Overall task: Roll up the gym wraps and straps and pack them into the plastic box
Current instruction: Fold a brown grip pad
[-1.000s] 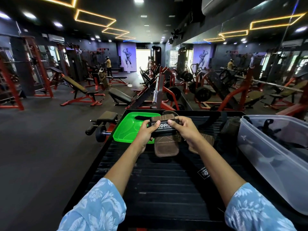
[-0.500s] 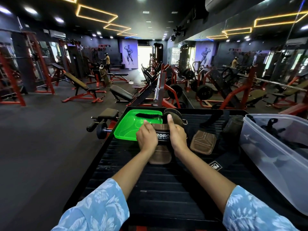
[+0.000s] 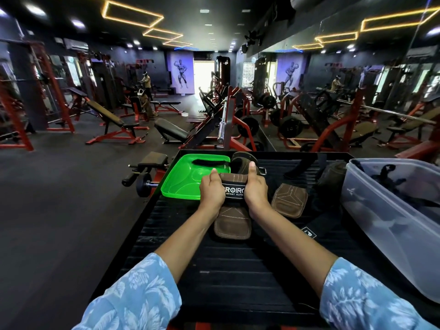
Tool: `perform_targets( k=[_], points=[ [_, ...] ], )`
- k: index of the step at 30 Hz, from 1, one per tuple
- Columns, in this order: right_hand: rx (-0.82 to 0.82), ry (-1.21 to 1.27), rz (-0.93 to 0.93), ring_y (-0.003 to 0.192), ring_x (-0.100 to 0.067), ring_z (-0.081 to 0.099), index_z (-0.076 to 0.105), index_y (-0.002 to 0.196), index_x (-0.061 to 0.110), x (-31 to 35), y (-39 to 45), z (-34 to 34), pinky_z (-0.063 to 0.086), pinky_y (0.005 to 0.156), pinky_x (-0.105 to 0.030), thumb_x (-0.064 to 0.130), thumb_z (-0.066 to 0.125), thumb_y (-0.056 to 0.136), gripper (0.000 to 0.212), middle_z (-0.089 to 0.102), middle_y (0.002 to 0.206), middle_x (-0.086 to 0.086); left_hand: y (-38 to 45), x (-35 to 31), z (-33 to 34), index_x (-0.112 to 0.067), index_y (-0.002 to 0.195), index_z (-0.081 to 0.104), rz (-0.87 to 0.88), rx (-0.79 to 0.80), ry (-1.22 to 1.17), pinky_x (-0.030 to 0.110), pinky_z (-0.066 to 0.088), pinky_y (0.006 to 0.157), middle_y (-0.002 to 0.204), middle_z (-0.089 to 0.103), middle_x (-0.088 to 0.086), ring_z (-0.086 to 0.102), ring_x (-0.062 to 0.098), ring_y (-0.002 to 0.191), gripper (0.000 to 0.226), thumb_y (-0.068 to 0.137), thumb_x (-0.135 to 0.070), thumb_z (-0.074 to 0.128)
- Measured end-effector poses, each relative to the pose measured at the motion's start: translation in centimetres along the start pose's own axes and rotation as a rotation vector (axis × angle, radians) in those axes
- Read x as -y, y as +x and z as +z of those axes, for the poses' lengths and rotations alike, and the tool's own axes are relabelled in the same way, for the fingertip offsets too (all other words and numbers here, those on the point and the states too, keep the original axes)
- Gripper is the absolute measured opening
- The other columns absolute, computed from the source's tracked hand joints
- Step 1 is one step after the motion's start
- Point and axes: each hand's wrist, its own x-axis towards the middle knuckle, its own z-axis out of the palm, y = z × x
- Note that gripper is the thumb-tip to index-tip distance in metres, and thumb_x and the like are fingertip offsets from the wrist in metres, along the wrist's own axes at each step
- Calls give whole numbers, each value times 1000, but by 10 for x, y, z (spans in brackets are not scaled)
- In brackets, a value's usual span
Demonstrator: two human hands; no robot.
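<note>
Both hands grip one wrap near the far edge of the black ribbed bench top (image 3: pixel 238 270). The left hand (image 3: pixel 212 190) and right hand (image 3: pixel 256 190) curl round the wrap's (image 3: pixel 233 210) black band, thumbs on top; the band carries white lettering. A brown suede pad with pale stitching hangs from it and lies flat on the ribs. A second pad (image 3: pixel 289 200), same suede and stitching, lies just right of the right hand. A glossy green lid (image 3: pixel 181 184) sits at the far left corner with a black strap (image 3: pixel 207 162) lying in it. The clear plastic box (image 3: pixel 385 225) stands at the right edge, dark straps inside it.
</note>
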Motion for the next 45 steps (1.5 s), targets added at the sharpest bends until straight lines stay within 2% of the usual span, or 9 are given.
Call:
perform_targets(
  k=[3,8,15,24,27,32,36,41,45],
  points=[
    [10,-65,9,97,-34,61,58,67,12,1,3,-2,47,92,-44,54,30,95,58,66,102,-20,0,1,1,6,71,53,-35,20,11,39,43,74,82,58,27,55,39,81,48,100,-28,35],
    [-20,-210,58,107,-35,57,66,102,1,-1,8,-15,44,94,-38,60,23,94,74,63,113,-19,-18,-4,1,-4,90,61,17,139,284,33,41,79,97,64,14,58,28,94,65,91,-61,32],
    [-41,-335,-43,90,-31,59,56,61,13,23,-16,-17,36,70,-30,63,31,91,63,64,89,-13,-50,-29,8,-4,92,63,155,-182,510,39,45,78,101,66,23,59,40,99,56,90,-56,43],
    [85,-403,33,112,-36,54,67,95,3,40,-21,-53,42,89,-36,58,32,93,66,60,119,-21,-68,-48,14,0,106,63,52,35,558,36,44,87,116,62,23,56,38,111,66,87,-61,44],
    [178,-496,30,119,-36,51,59,118,-1,57,-13,-76,39,97,-37,61,31,92,73,55,128,-23,-63,-59,13,-11,111,64,-158,440,295,32,47,87,115,65,10,61,26,103,74,73,-73,53],
    [416,-660,-154,125,-28,46,57,124,6,92,-8,-105,33,100,-31,56,24,96,66,53,134,-14,-73,-80,11,-17,86,64,-222,839,197,25,50,65,80,67,-2,61,10,70,9,86,-25,61],
    [307,-854,-254,108,-29,55,59,106,9,112,0,-140,42,79,-31,63,40,89,59,62,110,-11,-91,-89,28,-14,85,60,-250,830,49,21,54,51,63,69,-4,65,7,54,12,86,-4,54],
    [117,-908,-255,120,-33,49,40,130,6,126,7,-192,44,96,-42,64,65,72,86,47,133,-14,-111,-94,65,-13,85,55,-382,654,-404,41,54,62,76,65,7,63,23,68,22,82,3,40],
    [390,-437,-141,76,-19,61,62,96,8,135,8,-231,52,63,-20,18,81,70,33,65,88,-6,-124,-99,95,-8,62,61,-341,644,-437,30,54,57,58,65,6,62,18,50,32,79,7,38]
  ],
)
